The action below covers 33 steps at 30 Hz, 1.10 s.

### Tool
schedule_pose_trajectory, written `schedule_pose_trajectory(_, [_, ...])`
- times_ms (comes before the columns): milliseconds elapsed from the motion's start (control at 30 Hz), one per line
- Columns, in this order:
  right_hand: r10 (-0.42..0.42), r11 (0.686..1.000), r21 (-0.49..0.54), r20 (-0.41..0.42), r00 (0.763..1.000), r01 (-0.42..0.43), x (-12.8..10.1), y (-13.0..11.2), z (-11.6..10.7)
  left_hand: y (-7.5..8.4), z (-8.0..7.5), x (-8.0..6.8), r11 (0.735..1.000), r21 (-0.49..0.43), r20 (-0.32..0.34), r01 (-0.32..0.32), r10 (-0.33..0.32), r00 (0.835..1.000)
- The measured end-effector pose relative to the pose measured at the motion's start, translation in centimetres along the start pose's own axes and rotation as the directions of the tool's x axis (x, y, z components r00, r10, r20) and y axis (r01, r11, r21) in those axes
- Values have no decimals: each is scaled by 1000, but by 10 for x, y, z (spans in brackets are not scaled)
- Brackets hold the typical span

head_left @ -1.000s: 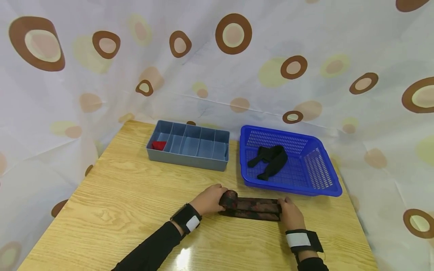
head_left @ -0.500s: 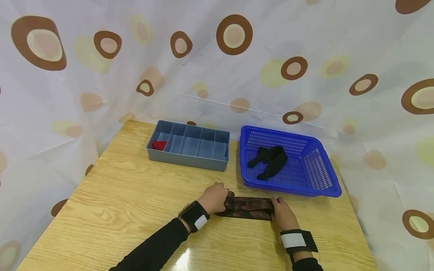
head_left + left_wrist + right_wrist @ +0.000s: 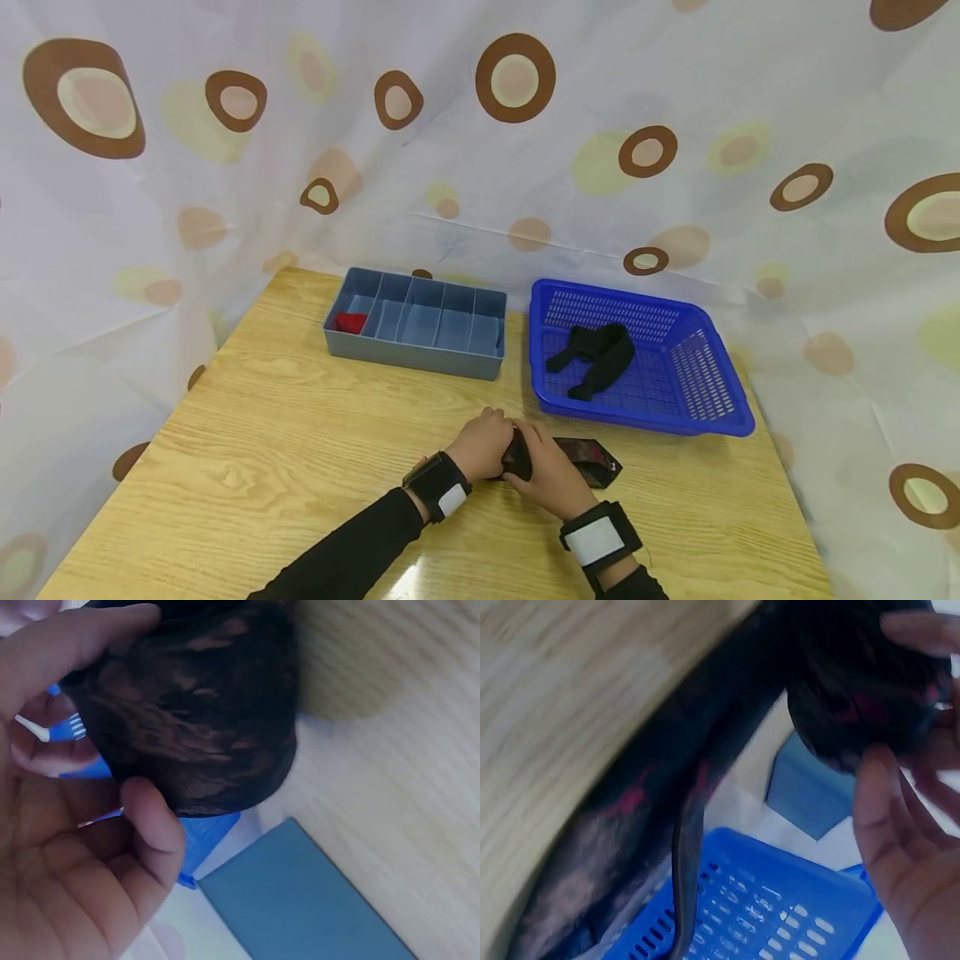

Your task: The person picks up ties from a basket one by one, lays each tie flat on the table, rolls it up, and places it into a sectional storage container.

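Two hands share one roll: your left hand (image 3: 480,446) and right hand (image 3: 551,471) are both clamped, thumb and fingers, on the coiled part of a dark, red-flecked necktie (image 3: 596,462), which lies on your side of the blue perforated basket (image 3: 645,421), pointed end loose. The step in hand appears to be rolling; the next move probably calls for winding in that tail, edges kept even. Compared with half a second ago, your right hand has left the outstretched end and joined your left just off the basket's near left corner
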State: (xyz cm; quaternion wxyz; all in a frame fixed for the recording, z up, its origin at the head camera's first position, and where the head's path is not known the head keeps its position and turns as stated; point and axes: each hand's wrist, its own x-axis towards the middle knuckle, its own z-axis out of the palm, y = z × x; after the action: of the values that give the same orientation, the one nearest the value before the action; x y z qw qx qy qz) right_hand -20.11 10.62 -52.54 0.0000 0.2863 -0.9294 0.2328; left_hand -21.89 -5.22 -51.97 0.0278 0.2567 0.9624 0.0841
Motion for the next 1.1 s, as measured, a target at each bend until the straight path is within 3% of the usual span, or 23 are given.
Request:
schedule_pose_trajectory(133, [60, 998, 9, -8, 998, -60, 8, -8, 6, -2, 3, -3, 999, -31, -17, -25, 25, 1000])
schedule_pose_trajectory(300, [79, 997, -1, -5, 997, -79, 15, -9, 7, -13, 16, -10, 981, -194, -49, -12, 3, 999])
schedule_pose_trajectory(500, [137, 989, 48, -5, 991, -136, 12, 1, 14, -31, 31, -20, 916, -399, -52, 27, -53, 997])
schedule_pose_trajectory(633, [166, 976, 142, -9, 986, -163, 9, 8, 20, -39, 28, -23, 863, -505, -32, 23, -45, 998])
schedule_pose_trajectory(700, [174, 967, 189, -10, 985, -169, 9, 11, 23, -41, 25, -23, 854, -520, -47, 4, -33, 998])
schedule_pose_trajectory(767, [183, 957, 232, -4, 983, -177, 9, 12, 26, -41, 21, -23, 861, -507, -74, -21, -19, 997])
schedule_pose_trajectory(867, [177, 952, 251, 8, 984, -174, 9, 14, 30, -39, 18, -22, 902, -429, -111, -53, 6, 994])
schedule_pose_trajectory(1000, [136, 985, 109, -26, 990, -133, 8, 12, 33, -34, 17, -19, 958, -277, -134, -68, 32, 990])
schedule_pose_trajectory(1100, [86, 996, -10, -82, 993, -88, 9, 5, 30, -29, 14, -17, 977, -204, -134, -66, 39, 990])
